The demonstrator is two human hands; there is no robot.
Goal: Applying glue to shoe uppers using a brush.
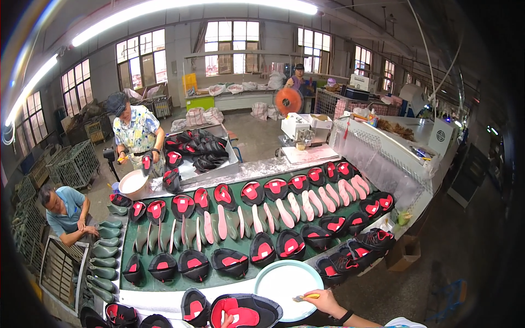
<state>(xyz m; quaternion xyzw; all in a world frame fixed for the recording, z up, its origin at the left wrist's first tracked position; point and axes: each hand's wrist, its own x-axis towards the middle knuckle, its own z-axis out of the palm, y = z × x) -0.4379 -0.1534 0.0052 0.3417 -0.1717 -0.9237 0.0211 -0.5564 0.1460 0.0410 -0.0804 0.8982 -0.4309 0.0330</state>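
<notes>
In my right hand (326, 304), closed round its yellow handle, is a small flat brush (311, 296). Its bristles are over the right side of a round basin with a pale blue rim (258, 280), which holds white liquid (281, 284). At the lower edge, a black shoe upper with red lining (267, 312) opens upward. My left hand (226, 321) shows only as fingers against this upper, gripping it; the rest is out of view. Beside it stands another black and red upper (193, 307).
Across the green conveyor belt (224, 283) lie rows of uppers, pink insoles (284, 214) and green shoe lasts (103, 261). Opposite, a co-worker (136, 128) holds an upper and brush by a white bucket (134, 186). Another person (66, 210) leans at the left. Finished-looking black shoes (374, 239) sit right.
</notes>
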